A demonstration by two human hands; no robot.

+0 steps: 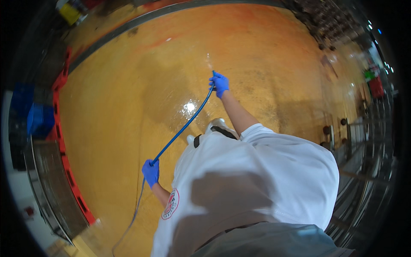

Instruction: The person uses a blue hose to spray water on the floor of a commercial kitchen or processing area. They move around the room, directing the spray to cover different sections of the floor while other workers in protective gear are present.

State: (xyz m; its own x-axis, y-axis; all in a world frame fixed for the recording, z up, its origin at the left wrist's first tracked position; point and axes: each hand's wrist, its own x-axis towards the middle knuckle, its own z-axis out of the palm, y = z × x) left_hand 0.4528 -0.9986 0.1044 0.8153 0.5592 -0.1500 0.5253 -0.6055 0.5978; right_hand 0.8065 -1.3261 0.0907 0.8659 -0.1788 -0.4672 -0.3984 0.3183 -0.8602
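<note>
A blue hose [185,125] runs in a gentle curve between my two gloved hands. My right hand [220,84], in a blue glove, is closed around it close to its far end, and a short tip sticks out past the fingers. A faint spray shows just ahead of that tip. Lower and to the left, my left hand [150,172], also in a blue glove, grips the hose further back. From there the hose trails down and left along the floor. Beneath it the yellow-orange floor [111,107] looks wet and shiny.
Red barrier pieces [64,158] line the left side, beside a metal-framed unit [53,184] and a blue crate [40,120]. Metal racks on wheels [355,137] stand at the right. Stacked dark items [327,23] fill the far right. A dark strip [141,19] crosses the far floor.
</note>
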